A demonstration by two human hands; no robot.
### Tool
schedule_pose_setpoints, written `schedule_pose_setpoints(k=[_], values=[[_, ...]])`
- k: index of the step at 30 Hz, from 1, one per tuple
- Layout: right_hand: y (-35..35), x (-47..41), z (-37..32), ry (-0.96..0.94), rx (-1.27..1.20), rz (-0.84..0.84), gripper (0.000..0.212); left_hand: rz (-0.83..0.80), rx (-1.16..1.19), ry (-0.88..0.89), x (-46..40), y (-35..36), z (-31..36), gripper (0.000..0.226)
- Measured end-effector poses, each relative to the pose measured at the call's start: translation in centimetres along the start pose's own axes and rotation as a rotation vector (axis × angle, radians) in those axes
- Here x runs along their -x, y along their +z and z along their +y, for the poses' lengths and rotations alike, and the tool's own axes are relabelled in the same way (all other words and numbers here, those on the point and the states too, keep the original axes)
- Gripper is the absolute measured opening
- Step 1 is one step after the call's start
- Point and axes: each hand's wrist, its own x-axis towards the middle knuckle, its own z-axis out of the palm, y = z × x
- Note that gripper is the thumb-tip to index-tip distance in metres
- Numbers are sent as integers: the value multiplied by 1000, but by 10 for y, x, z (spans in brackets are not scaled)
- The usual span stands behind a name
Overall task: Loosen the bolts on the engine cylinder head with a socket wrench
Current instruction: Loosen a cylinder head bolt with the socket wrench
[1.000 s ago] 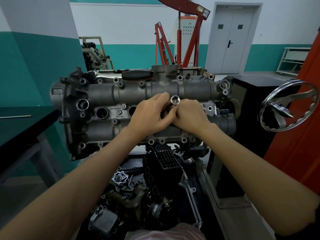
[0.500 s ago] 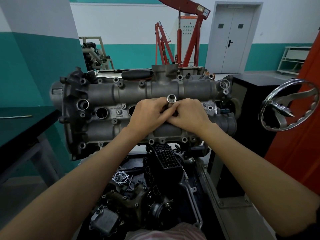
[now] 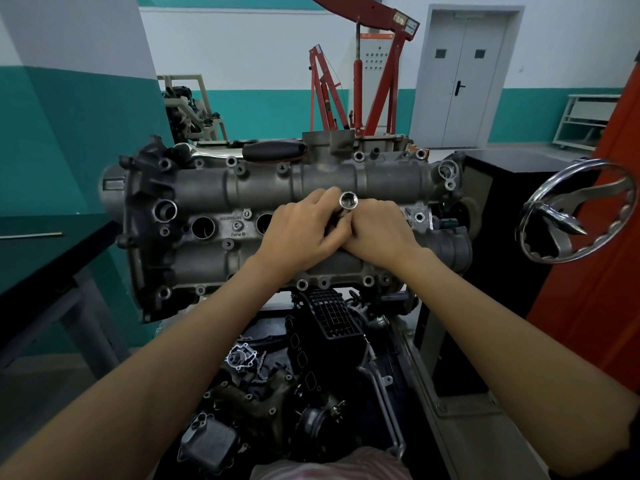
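Observation:
The grey cylinder head [image 3: 242,188] lies across the middle of the view on its stand, with bolt holes along its edges. My left hand [image 3: 304,230] and my right hand [image 3: 381,230] meet over its centre. Both curl round a chrome socket tool [image 3: 348,200], whose open socket end points up toward me between the fingers. The lower part of the tool is hidden by the hands. A black-handled wrench [image 3: 273,150] lies on the far edge of the head.
A chrome handwheel [image 3: 575,216] juts out on the right beside an orange panel. Loose engine parts and a black manifold [image 3: 329,317] fill the tray below. A dark bench [image 3: 41,251] stands at left. A red engine crane [image 3: 363,81] is behind.
The socket end has shifted slightly left and up between the hands. Both hands stay clasped over the middle of the head.

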Motion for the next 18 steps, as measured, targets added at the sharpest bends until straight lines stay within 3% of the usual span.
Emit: schedule_pose_setpoints(k=[8,15,18], values=[[0,0,3,20,84,-48,48,47,23,-111,-1,5,-7,46],[-4,2,0,-44,9,65,28,11,45,-43,0,1,-2,43],[-5,2,-4,-81,24,118,33,2,47,-27,0,-1,0,41]])
